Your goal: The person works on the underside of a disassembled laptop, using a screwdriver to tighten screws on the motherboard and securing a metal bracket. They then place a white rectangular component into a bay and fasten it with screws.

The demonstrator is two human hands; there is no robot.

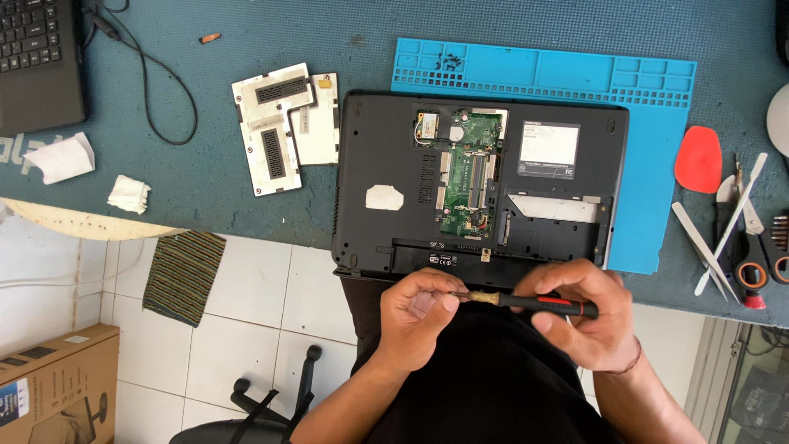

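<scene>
At the upper left of the frame a second laptop [37, 57] lies on the bench [189, 177], with a black cable [156, 82] beside it. Right of them lie two removed cover plates [283, 127]. In the centre, the opened laptop [481, 185] lies bottom up, its green circuit board [468, 173] showing, partly on a blue mat [649, 156]. Low in the centre, the left hand [419, 316] pinches the tip of a screwdriver [526, 302], and the right hand [588, 316] is closed around its black and red handle. At the right edge are tweezers [699, 242] and a red pick [699, 159].
</scene>
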